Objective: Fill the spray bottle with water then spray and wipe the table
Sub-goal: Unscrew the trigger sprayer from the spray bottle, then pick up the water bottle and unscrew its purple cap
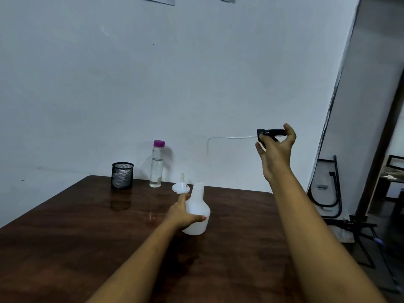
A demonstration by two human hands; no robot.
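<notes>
Black wire mesh forms the pen cup (122,176) near the far left corner of the table (65,226); just right of it a clear water bottle (156,169) stands upright, capped in purple and partly full; right again, a white funnel (180,186) sits mouth-down with its spout pointing up, just behind the spray bottle (197,206).

That white spray bottle stands on the table near the middle, long axis upright, neck open to the ceiling; the left hand (181,213) wraps its lower body from the left, thumb in front, steadying it.

Up and to the right, well apart from the bottle, a thin clear tube (229,137) runs level through the air into the black spray head (272,132); the right hand (276,152) pinches that head between thumb and fingers, raised well above the table.

The coming move likely turns on the open neck: funnel and water lie behind and to the left of it, closer to the left hand, which is occupied; the right hand probably has to set the head down before it can help.

The table is dark, glossy wood, reflecting the cup; behind it rises a plain pale wall (196,73); at the far right a folded frame (328,184) leans by a doorway, with a dark tripod (360,232) on the floor.
</notes>
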